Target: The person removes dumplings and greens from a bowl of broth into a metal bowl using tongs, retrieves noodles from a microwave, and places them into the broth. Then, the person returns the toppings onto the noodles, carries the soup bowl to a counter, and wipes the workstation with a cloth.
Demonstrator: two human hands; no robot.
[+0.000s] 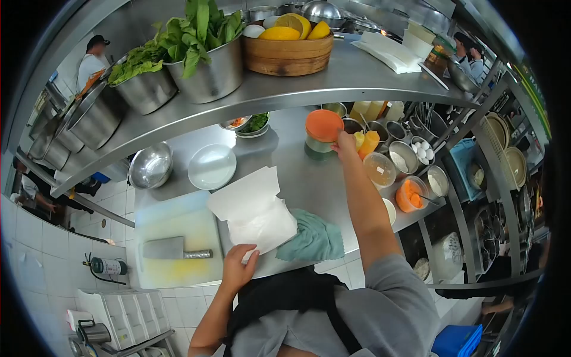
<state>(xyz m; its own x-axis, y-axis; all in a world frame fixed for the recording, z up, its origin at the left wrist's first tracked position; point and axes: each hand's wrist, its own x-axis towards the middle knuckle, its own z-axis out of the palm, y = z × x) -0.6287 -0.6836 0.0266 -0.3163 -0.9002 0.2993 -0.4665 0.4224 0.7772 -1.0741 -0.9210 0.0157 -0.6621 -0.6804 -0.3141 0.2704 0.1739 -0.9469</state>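
My right hand (344, 144) reaches across the counter, its fingers closed at the edge of a clear tub with an orange lid (324, 124). The tub stands on the steel surface, and its lower part looks greenish. Close to my body, my left hand (239, 268) has the near edge of a creased sheet of white paper (262, 223) between thumb and fingers. Beside the paper lies a crumpled green cloth (312, 236). Left of it, a cleaver (172, 248) rests flat on a yellow-stained cutting board (175, 220).
A white plate (212, 166) and a steel bowl (151, 166) sit behind the board. Squeeze bottles (369, 143), a bowl of eggs (423, 151) and an orange-filled tub (410, 194) crowd the right. Overhead, a steel shelf (279, 88) holds greens (202, 35) and lemons (279, 33). Other people stand farther off.
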